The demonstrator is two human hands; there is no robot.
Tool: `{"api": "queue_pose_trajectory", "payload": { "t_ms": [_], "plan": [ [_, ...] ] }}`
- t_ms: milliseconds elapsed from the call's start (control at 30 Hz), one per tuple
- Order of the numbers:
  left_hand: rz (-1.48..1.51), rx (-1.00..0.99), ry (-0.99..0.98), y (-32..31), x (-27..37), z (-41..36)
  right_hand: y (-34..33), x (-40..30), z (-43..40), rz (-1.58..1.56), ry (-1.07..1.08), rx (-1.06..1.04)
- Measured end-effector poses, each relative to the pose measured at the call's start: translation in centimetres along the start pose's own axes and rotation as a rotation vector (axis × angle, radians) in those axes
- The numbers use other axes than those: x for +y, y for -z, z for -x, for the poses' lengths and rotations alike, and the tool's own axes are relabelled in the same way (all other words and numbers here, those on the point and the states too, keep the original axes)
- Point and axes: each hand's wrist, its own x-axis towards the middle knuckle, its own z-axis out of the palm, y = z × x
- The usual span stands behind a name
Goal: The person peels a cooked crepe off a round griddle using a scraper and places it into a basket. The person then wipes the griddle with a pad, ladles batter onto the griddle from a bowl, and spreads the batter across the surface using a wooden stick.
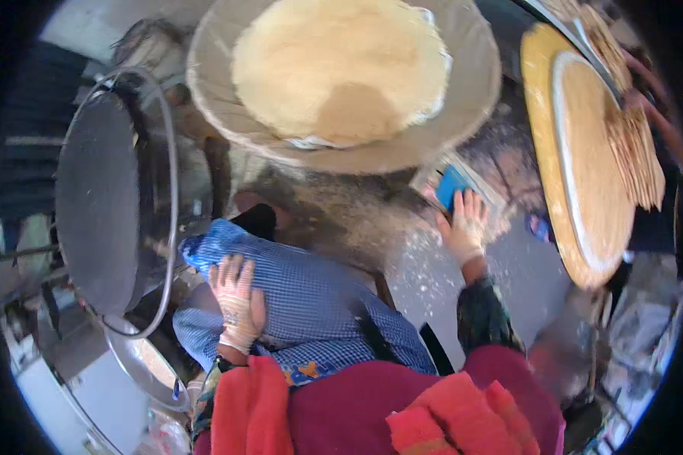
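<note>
My left hand, in a pale thin glove, lies flat with its fingers together on the blue checked cloth over my lap. Gloved likewise, my right hand reaches down at the right onto a blue flat object; whether the fingers grip it cannot be told. That object rests on a pale block or box near the floor. In front of me is a large round basket or tray with a cloth-like lining, bearing a broad pale-yellow round sheet or layer with white material under its edge.
A dark round griddle with a metal ring stands at the left, above a metal bowl of pale grains or powder. On the right are a yellow round board and a stack of folded brown sheets, near another person's arm.
</note>
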Motion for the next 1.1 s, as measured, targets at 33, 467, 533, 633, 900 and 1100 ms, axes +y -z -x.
{"api": "queue_pose_trajectory", "payload": {
  "t_ms": [33, 467, 533, 633, 900, 1100],
  "plan": [
    [-0.033, 0.028, -0.023, 0.2, -0.1, -0.1, 2.5, -2.8, -0.5, -0.06, 0.029, 0.054],
    [-0.029, -0.044, 0.071, 0.0, 0.4, 1.6, -23.2, -4.8, -3.6, -0.262, 0.068, -0.65],
    [0.022, -0.066, 0.05, 0.6, 0.9, -0.2, -25.7, -1.9, -2.7, -0.214, -0.16, -0.63],
    [0.031, -0.03, 0.045, 0.0, -0.1, -0.6, -25.7, -0.4, 1.2, -0.062, -0.047, -0.564],
    [0.131, 0.134, 0.131, 0.4, -2.1, 3.4, -4.1, -12.8, 3.7, -0.483, 0.207, -0.478],
    [0.203, 0.282, 0.133, -0.8, -3.2, 5.8, 12.4, -27.2, -4.0, -0.77, 0.693, 0.171]
  ]
}}
